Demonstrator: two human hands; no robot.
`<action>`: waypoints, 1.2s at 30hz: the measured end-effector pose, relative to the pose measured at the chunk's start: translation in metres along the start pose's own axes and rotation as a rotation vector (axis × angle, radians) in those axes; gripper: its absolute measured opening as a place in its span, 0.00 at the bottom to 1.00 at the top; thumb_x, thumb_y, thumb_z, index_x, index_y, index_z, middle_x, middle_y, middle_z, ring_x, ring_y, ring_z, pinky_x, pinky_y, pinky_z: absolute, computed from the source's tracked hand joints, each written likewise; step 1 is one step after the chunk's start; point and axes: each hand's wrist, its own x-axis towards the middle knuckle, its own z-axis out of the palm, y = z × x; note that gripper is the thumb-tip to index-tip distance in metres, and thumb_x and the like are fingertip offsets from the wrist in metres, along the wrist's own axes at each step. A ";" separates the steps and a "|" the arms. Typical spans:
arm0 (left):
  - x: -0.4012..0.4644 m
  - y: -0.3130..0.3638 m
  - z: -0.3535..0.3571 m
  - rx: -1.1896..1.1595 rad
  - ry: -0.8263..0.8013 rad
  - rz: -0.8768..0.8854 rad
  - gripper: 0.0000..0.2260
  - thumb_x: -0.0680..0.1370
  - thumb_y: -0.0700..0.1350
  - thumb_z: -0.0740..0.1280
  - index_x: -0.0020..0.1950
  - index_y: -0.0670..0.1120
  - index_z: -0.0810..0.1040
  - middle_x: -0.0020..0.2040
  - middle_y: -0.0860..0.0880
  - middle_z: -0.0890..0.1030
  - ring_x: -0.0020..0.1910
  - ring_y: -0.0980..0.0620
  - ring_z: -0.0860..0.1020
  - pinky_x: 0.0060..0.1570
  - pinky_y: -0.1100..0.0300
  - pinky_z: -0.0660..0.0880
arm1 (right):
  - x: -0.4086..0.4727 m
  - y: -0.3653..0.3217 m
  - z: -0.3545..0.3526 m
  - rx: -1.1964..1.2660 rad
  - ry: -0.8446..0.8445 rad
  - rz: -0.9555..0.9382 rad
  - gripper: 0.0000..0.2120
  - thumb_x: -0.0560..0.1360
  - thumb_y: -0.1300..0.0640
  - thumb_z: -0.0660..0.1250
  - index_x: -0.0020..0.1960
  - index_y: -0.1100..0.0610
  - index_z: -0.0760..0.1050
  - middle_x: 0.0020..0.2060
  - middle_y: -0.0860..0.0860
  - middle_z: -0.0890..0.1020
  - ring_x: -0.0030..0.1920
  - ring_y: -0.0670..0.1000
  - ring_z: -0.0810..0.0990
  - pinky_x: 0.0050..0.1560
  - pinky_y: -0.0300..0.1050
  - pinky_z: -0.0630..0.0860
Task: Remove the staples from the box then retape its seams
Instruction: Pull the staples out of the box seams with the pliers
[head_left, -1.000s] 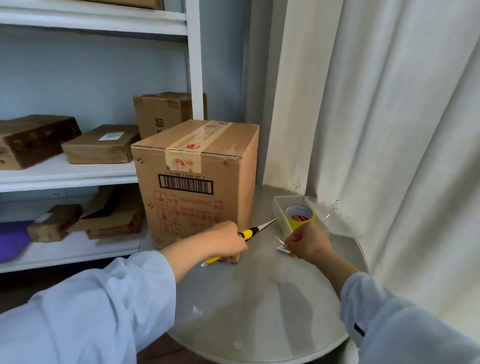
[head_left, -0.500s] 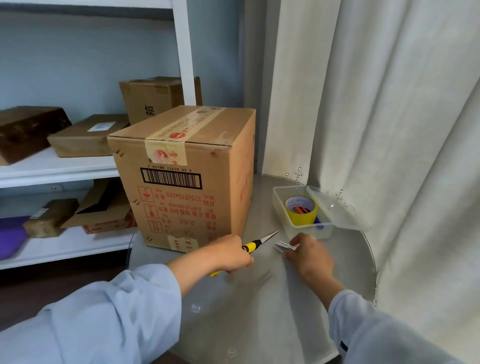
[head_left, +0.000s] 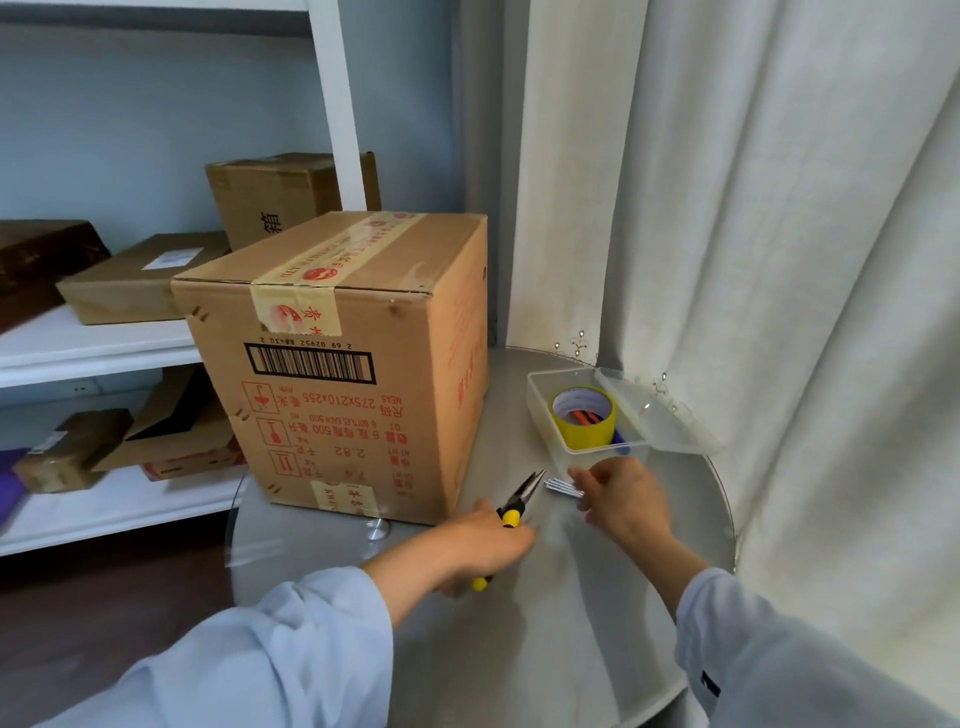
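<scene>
This looks like a storeroom or small packing corner. White shelving (head_left: 98, 348) against a pale blue wall carries several cardboard parcels (head_left: 140, 278), some flattened or worn, while a round metal bench (head_left: 571, 597) stands beside long cream curtains (head_left: 779, 260) with a clear plastic tub (head_left: 540, 410) holding yellow tape (head_left: 584, 418).

A round grey table (head_left: 545, 649) stands in front of a white curtain (head_left: 779, 234). At the left is a white shelf unit (head_left: 98, 348). On its upper board lie a dark brown box (head_left: 36, 260), a flat cardboard parcel (head_left: 135, 280) with a white label, and behind it a taller carton (head_left: 275, 192). On the lower board there are a small parcel (head_left: 67, 452), an opened cardboard box (head_left: 171, 436), and something purple (head_left: 8, 488) at the picture's edge. The wall (head_left: 156, 119) behind is pale blue.
</scene>
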 end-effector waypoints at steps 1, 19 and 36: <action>0.002 0.002 0.004 -0.020 -0.004 -0.005 0.29 0.74 0.59 0.58 0.67 0.41 0.62 0.62 0.36 0.73 0.57 0.38 0.77 0.41 0.54 0.76 | -0.004 -0.006 -0.001 0.162 -0.120 0.027 0.20 0.77 0.43 0.64 0.43 0.60 0.80 0.34 0.54 0.84 0.33 0.53 0.82 0.38 0.48 0.80; -0.012 0.007 0.002 0.033 0.114 0.281 0.16 0.80 0.45 0.61 0.67 0.46 0.72 0.67 0.45 0.71 0.64 0.49 0.71 0.58 0.64 0.68 | -0.014 0.008 -0.028 -0.432 -0.226 -0.031 0.16 0.70 0.52 0.73 0.57 0.50 0.79 0.57 0.52 0.79 0.57 0.52 0.78 0.55 0.41 0.73; -0.024 -0.052 -0.060 -0.196 0.414 0.174 0.07 0.77 0.38 0.62 0.44 0.50 0.74 0.56 0.45 0.77 0.55 0.46 0.76 0.50 0.56 0.74 | -0.040 -0.106 0.022 -0.022 -0.130 -0.318 0.27 0.73 0.54 0.68 0.71 0.55 0.69 0.63 0.54 0.77 0.62 0.55 0.76 0.61 0.47 0.73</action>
